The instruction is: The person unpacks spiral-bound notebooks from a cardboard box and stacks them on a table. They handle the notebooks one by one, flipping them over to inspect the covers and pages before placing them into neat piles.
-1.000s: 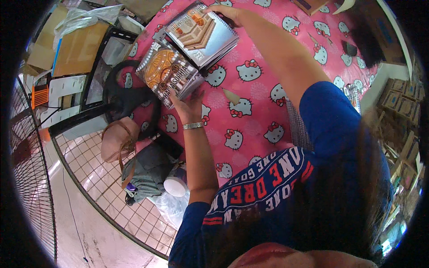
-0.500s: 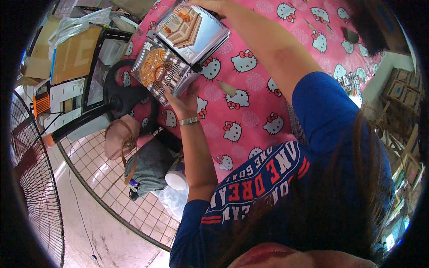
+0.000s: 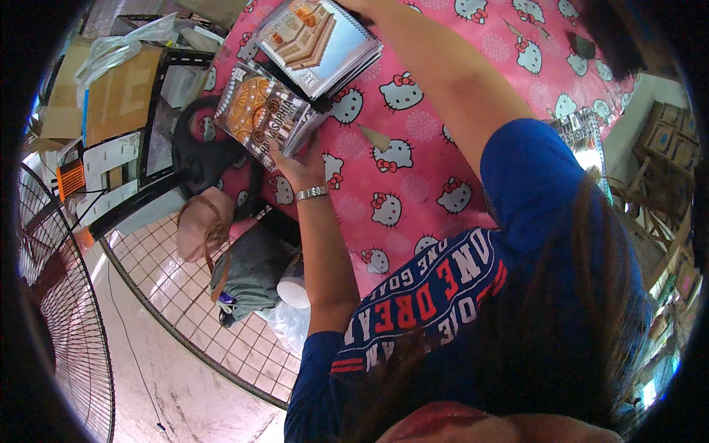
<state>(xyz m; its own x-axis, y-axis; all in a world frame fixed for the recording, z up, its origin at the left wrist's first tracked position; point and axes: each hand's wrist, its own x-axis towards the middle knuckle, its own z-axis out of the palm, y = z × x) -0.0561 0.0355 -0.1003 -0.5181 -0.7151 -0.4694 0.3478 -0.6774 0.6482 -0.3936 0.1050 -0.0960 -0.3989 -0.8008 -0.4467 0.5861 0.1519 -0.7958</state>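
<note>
left hand (image 3: pixel 301 168): gripping a glossy spiral notebook (image 3: pixel 258 114), thumb on its cover
right hand (image 3: pixel 360 6): by a second notebook's (image 3: pixel 314 44) far corner; i can't tell its grip
notebooks: thick, rectangular, over smooth pink table cover (image 3: pixel 428 199)

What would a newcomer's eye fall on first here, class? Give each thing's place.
Probably the bright pink cloth printed with cat faces, spread from the middle to the top. Next, near the top and left of centre, two spiral-bound notebooks; the left hand holds the lower, orange-patterned one. A curved black wire grille stands at the left edge.
</note>
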